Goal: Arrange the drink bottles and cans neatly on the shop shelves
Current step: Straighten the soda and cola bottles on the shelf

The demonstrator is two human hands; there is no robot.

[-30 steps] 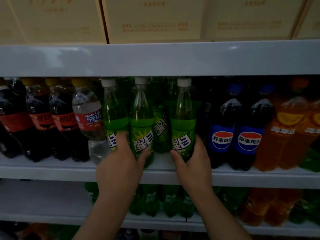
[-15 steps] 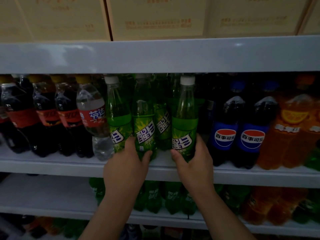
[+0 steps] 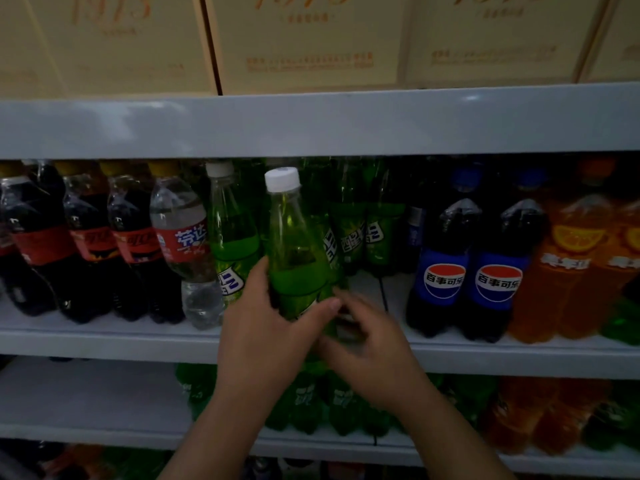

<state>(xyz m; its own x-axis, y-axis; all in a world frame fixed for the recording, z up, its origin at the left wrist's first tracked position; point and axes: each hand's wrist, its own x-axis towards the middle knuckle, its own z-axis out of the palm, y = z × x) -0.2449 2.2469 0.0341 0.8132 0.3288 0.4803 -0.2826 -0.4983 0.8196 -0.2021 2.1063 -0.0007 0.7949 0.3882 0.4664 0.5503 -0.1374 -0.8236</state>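
Note:
A green soda bottle (image 3: 294, 244) with a white cap is tipped towards me in front of the middle shelf (image 3: 104, 341). My left hand (image 3: 263, 327) grips its lower half, fingers on the left side and thumb across the front. My right hand (image 3: 370, 348) is motion-blurred, its fingers loosely spread against the bottle's lower right side. Another green bottle (image 3: 232, 237) stands just to the left on the shelf. More green bottles (image 3: 353, 233) stand further back, and a bare patch of shelf (image 3: 374, 289) lies to the right of my hands.
Dark cola bottles (image 3: 86, 244) and a clear bottle with a red label (image 3: 180, 237) stand on the left. Blue-labelled cola bottles (image 3: 445, 271) and orange soda (image 3: 571, 271) stand on the right. Cream boxes (image 3: 304, 43) fill the top shelf. Green bottles (image 3: 304, 400) fill the lower shelf.
A green bottle has come forward off the shelf and now tilts towards me in my left hand. My right hand has left the right-hand bottle and moved left to it.

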